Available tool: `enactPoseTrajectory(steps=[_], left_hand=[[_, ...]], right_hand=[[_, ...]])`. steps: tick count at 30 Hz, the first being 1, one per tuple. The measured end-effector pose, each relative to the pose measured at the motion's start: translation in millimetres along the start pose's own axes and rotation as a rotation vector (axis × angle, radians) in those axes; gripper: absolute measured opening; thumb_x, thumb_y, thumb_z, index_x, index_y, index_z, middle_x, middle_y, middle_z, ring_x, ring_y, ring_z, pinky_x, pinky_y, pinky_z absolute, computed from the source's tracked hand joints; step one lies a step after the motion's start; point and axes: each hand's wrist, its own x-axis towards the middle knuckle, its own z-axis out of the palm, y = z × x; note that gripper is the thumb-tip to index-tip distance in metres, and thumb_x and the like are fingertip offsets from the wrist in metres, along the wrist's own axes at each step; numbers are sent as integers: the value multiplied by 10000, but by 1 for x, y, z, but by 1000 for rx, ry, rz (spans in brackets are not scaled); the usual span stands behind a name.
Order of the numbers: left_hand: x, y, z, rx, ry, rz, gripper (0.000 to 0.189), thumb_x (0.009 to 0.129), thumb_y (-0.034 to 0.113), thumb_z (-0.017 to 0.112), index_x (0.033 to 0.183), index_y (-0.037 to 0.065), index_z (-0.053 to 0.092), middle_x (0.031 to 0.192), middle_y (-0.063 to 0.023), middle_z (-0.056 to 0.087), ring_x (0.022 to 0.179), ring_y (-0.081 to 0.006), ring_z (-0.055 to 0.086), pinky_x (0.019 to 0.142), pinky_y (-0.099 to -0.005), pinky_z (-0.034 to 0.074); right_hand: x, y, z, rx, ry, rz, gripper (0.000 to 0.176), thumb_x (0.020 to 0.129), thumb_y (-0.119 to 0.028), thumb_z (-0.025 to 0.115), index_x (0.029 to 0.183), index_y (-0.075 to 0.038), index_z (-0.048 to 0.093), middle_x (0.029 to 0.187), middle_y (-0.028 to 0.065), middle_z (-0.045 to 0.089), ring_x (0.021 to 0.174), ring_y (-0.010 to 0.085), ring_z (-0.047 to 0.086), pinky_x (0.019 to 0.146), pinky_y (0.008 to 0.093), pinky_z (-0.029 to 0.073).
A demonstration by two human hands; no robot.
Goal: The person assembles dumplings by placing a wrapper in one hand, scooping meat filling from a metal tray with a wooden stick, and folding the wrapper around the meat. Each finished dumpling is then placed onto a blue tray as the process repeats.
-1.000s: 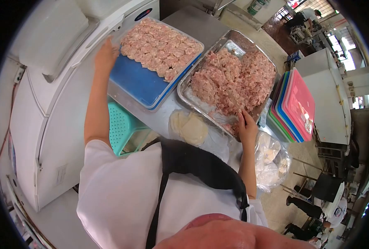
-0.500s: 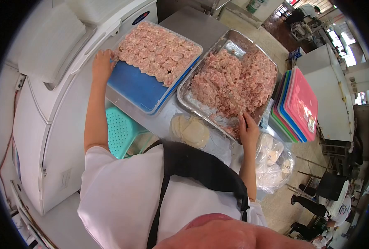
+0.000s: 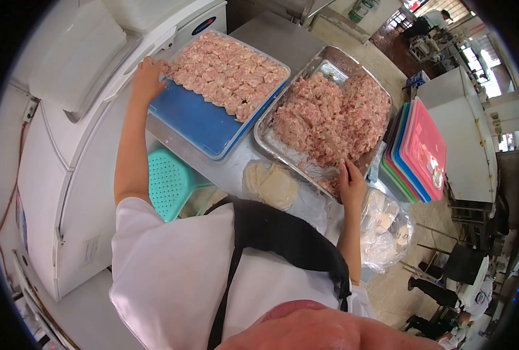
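My left hand point(image 3: 148, 79) is at the left edge of a blue-bottomed tray point(image 3: 192, 122), its fingers curled at a meat dumpling at the end of the front row. Packed rows of open-topped meat dumplings point(image 3: 230, 73) cover the tray's far part. My right hand point(image 3: 352, 185) is closed on a thin utensil at the near right side of a metal pan point(image 3: 263, 137). The utensil's end is in the ground meat point(image 3: 329, 119), so its shape is hard to make out. Close to my body, round dough wrappers point(image 3: 271, 185) lie on plastic.
Stacked coloured lids or trays point(image 3: 423, 151) stand right of the pan, above a plastic bag of wrappers point(image 3: 386, 227). A turquoise perforated stool point(image 3: 169, 184) is below the table's near edge. A white freezer point(image 3: 90, 192) borders the left. Other people are farther off.
My left hand has shifted slightly up along the tray's left edge, beside the dumplings. The right hand stays at the pan with its utensil. The view has tilted a little.
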Motion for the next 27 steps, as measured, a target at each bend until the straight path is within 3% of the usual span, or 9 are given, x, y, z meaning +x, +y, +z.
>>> enactPoseTrajectory(steps=[8, 14, 17, 20, 23, 27], left_hand=[[14, -21, 18, -51, -54, -99, 404, 693, 211, 792, 1038, 164, 587, 1049, -104, 540, 1031, -326, 550, 842, -440, 472], [8, -31, 7, -129, -43, 3, 335, 755, 197, 736, 1053, 142, 596, 1073, -107, 581, 1036, -322, 568, 845, -433, 476], [-1, -32, 1, -236, -228, -295, 373, 768, 201, 719, 1106, 104, 593, 1078, -129, 630, 1017, -308, 604, 867, -416, 476], [-17, -30, 12, -417, -302, -424, 429, 769, 217, 710, 1150, 66, 581, 1079, -148, 657, 997, -298, 629, 880, -399, 476], [-22, -25, 27, -636, -271, -508, 436, 772, 208, 687, 1172, 72, 579, 1095, -165, 653, 987, -307, 633, 876, -395, 479], [-14, -8, 38, -408, -104, -356, 434, 773, 180, 655, 1186, 79, 566, 1069, -161, 657, 958, -314, 640, 868, -405, 481]], right_hand=[[1, -2, -1, -11, 15, -37, 302, 905, -248, 619, 1073, -2, 666, 1053, 193, 671, 1002, 322, 649, 856, 351, 499], [1, -11, -5, 8, -9, -12, 294, 902, -236, 623, 1075, -3, 666, 1053, 202, 667, 1006, 324, 649, 855, 354, 498], [1, -4, -2, -30, 14, -42, 284, 901, -226, 623, 1077, -8, 667, 1046, 207, 665, 1015, 333, 644, 857, 362, 496], [1, -8, -3, -18, 12, -29, 278, 904, -222, 619, 1080, -11, 666, 1042, 210, 664, 1025, 340, 639, 862, 370, 493], [1, -9, -4, 0, -2, -27, 276, 906, -222, 617, 1081, -14, 665, 1039, 209, 664, 1021, 340, 640, 857, 370, 494], [1, -8, -5, 0, -1, -37, 279, 907, -227, 618, 1080, -13, 664, 1033, 205, 666, 1003, 336, 647, 841, 364, 501]])
